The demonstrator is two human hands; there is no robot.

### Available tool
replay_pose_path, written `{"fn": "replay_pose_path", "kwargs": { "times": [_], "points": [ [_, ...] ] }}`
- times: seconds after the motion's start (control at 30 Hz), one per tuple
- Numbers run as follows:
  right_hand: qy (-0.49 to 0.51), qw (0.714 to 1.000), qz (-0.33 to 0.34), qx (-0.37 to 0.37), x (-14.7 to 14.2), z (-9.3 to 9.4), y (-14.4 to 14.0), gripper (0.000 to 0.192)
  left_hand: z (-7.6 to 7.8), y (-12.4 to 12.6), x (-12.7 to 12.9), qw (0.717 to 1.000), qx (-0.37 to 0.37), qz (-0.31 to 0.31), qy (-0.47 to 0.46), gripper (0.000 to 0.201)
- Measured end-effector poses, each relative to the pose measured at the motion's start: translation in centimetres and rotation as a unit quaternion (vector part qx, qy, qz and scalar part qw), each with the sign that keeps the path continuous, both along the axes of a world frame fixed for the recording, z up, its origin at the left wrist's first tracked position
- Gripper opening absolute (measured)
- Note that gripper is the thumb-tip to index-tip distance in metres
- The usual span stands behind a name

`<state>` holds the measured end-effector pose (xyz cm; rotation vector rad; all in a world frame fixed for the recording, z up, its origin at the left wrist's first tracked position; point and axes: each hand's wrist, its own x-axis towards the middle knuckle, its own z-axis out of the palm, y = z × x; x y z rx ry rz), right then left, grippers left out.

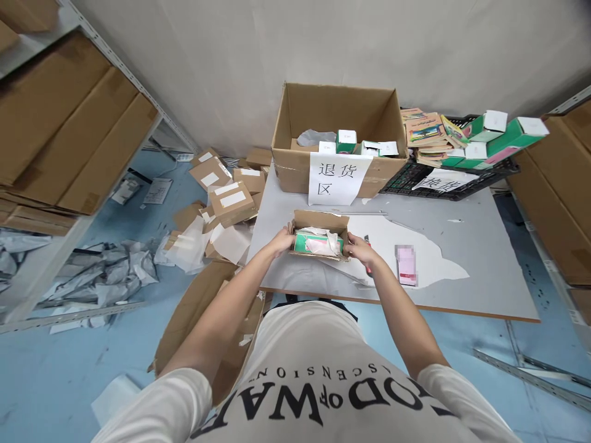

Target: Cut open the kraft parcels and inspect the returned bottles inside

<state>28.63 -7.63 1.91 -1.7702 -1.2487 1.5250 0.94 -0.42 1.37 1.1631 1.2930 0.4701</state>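
A small open cardboard box (318, 219) is between my two hands near the table's front edge. Inside it lies a green-and-white carton (301, 242), partly covered by torn white paper (323, 245). My left hand (281, 242) is closed on the box's left end. At its right end, my right hand (360, 248) grips the cardboard; some fingertips are hidden on both sides. A red-and-black utility knife (368, 271) lies beside my right hand, partly covered by it. Farther right, a phone (407, 266) with a pink screen rests on a white sheet (429, 253).
At the table's (489, 246) back stand a large cardboard box (295, 169) with a paper sign (339, 178) and a black crate (401, 178) of booklets and green cartons. Small parcels (231, 206) heap up on the left. Shelves with big boxes (69, 123) flank both sides.
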Motion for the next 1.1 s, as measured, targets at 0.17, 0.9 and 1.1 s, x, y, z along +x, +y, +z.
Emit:
{"fn": "replay_pose_path", "kwargs": {
  "times": [0.17,0.9,1.1],
  "points": [
    [0.201,0.966,-0.157,-0.030,2.4,-1.4,-2.3,0.033,-1.1,-0.6,-2.9,0.984,-0.106,0.083,-0.113,0.053],
    [-0.281,0.883,0.186,0.326,-5.2,6.7,2.1,0.043,-0.8,-1.6,-2.3,0.973,-0.116,0.148,-0.135,0.039],
    [-0.326,0.799,0.466,0.198,-12.3,3.5,8.2,0.030,-0.9,-2.1,-1.9,0.970,-0.107,0.183,-0.123,0.042]
  ]
}}
